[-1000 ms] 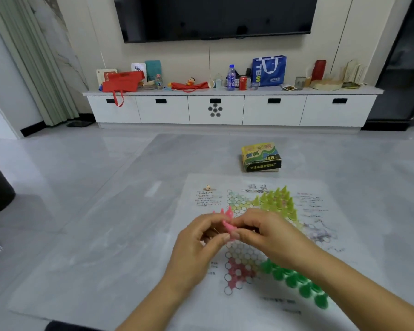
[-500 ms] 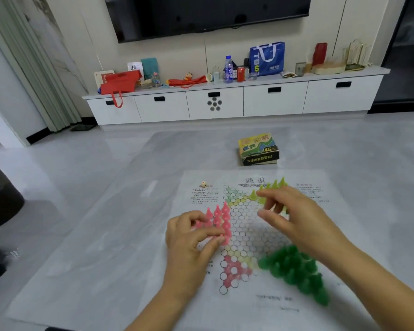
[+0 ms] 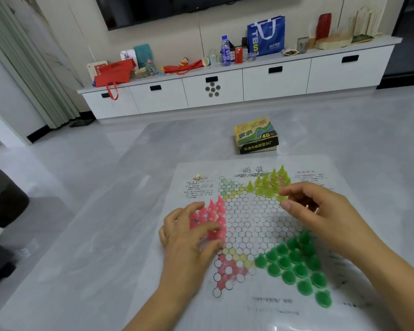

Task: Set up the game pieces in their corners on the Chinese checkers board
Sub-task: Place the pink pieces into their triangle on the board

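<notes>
The paper Chinese checkers board (image 3: 256,223) lies flat on the grey floor. Pink pieces (image 3: 216,210) stand in its left corner, and my left hand (image 3: 189,237) curls round them, thumb against the nearest one. Yellow-green pieces (image 3: 269,181) fill the far right corner. My right hand (image 3: 320,212) is at their near edge, fingers curled, with one yellow-green piece (image 3: 282,199) between index tip and thumb. Dark green pieces (image 3: 294,266) are grouped in the near right corner, untouched. The near red corner (image 3: 227,271) holds no pieces.
The game's box (image 3: 256,136) sits on the floor beyond the board. A small pale die-like object (image 3: 197,176) rests on the sheet's far left. A dark object (image 3: 0,194) is at the left edge; a white TV cabinet (image 3: 225,89) lines the wall.
My hands have separated: the right one moved from the middle to the yellow-green corner, while the left one settled onto the pink pieces. The view has tilted downward and closer.
</notes>
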{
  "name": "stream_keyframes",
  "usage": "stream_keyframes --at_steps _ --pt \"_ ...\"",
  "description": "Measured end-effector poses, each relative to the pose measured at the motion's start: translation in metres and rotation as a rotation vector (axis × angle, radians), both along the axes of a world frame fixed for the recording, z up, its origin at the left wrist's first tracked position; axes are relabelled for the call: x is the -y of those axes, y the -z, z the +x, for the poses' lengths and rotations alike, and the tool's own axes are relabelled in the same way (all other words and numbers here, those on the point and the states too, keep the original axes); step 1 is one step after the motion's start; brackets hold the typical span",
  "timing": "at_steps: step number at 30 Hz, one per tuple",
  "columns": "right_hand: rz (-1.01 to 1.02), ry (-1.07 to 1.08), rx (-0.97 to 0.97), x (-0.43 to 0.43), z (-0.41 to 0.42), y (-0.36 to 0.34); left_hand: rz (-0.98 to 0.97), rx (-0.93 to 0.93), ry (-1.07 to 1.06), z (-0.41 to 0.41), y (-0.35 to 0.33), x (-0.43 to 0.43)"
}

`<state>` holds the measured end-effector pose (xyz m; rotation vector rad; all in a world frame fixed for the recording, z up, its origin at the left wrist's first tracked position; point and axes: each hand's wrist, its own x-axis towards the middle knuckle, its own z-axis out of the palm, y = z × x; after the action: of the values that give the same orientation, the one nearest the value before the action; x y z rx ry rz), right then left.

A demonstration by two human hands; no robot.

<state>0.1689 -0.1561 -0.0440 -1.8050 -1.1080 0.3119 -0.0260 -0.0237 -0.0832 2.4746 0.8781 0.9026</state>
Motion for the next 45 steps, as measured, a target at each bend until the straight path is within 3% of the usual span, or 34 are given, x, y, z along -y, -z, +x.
stream_keyframes --at_steps 29,45 --pt "-0.106 0.022 0.064 -0.0003 -0.0046 0.005 0.024 -0.001 0.038 0.0018 -0.0001 0.0015" --pt "-0.102 0.034 -0.019 -0.0012 -0.0045 0.0084 0.016 0.014 0.048 0.0023 0.0026 0.0001"
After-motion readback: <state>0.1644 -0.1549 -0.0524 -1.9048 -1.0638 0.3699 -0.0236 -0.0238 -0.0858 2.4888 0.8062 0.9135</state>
